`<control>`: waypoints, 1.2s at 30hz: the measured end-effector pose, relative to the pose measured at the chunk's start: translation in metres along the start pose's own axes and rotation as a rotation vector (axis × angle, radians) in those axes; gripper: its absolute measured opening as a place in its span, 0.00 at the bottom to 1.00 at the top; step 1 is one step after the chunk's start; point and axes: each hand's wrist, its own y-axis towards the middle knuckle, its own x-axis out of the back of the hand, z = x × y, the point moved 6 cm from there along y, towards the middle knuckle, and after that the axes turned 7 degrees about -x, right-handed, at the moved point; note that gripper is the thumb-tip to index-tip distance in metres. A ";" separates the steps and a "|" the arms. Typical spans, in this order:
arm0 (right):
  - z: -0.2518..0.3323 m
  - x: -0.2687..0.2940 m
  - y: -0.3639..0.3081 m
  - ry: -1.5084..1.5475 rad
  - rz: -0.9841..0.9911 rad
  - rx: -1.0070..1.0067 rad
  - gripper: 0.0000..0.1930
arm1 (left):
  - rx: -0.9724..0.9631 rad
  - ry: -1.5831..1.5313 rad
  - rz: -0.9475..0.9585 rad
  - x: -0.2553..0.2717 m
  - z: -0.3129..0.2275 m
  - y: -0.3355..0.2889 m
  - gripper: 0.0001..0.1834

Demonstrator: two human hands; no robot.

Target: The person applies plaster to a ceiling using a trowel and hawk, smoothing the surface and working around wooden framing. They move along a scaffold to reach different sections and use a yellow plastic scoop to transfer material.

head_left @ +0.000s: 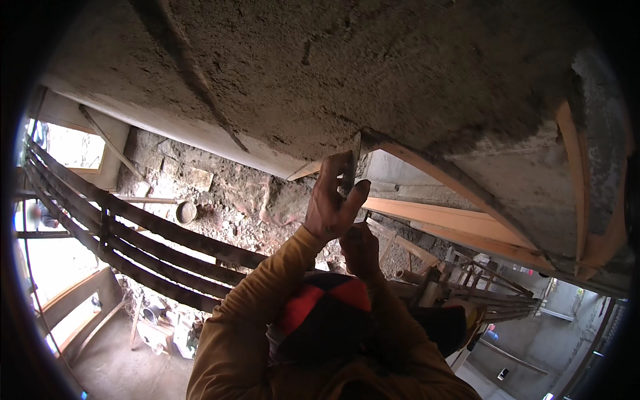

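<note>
My left hand [330, 210] is raised against the plastered edge, its fingers and thumb on either side of a thin flat grey strip [355, 159]. The strip stands nearly upright at the corner of the plaster; its exact kind cannot be made out. Just below and to the right, my right hand [361, 249] is closed in a fist, with a small dark tip showing above it. What that fist holds is mostly hidden. Rough grey-brown plaster [320, 80] spreads above both hands. A wooden board [433, 170] lines the opening beside the strip.
Dark scaffold planks [167, 237] curve across the left. Beneath them lie rubble [247, 200] and a round pail [187, 212]. A red and black rounded thing [327, 303] sits between my forearms. More timber [480, 287] and a grey wall [527, 333] are at the right.
</note>
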 end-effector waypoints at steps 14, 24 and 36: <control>-0.014 -0.062 -0.018 0.076 0.189 -0.032 0.07 | -0.001 0.077 0.157 0.018 0.021 -0.023 0.26; 0.040 -0.080 -0.003 0.629 0.130 -0.151 0.14 | -0.172 0.173 0.243 0.034 -0.036 0.024 0.25; 0.009 -0.107 -0.012 0.439 0.175 -0.376 0.15 | -0.017 0.295 0.319 0.038 0.036 -0.004 0.25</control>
